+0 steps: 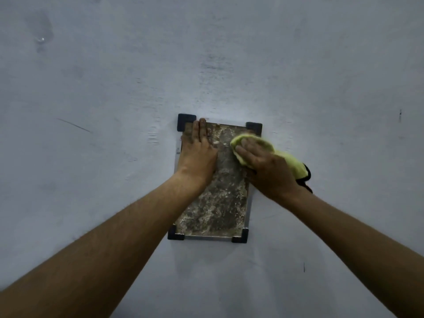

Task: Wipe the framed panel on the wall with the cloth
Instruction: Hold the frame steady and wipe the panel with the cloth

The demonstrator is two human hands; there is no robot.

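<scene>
Hanging on a pale grey wall (298, 65), the framed panel (215, 203) sat at the middle of the view, upright and taller than wide, with a mottled brown and off-white face. A dark corner bracket (186, 121) marked each of its four corners, and a thin light metal edge ran along the bottom and the right side.

The left hand (197, 154) lay flat against the upper left part of the panel, fingers straight and close together, their tips reaching the top edge beside the upper left bracket. Its grip was open, with nothing held, the palm simply pressed on the panel's face.

The right hand (263, 164) pressed a yellow-green cloth (254, 143) against the upper right part of the panel, just below the upper right bracket. Its grip was closed over the cloth, fingers spread across the bunched fabric, which bulged out above and to the left of the fingertips. The rest of the cloth trailed off to the right past the panel's edge, where a dark trim showed near the wrist.

Both bare forearms reached up from the lower corners of the view. The two hands were near each other but apart, with a strip of the panel's face showing between them. The wall bore faint scuffs and a few small dark marks.
</scene>
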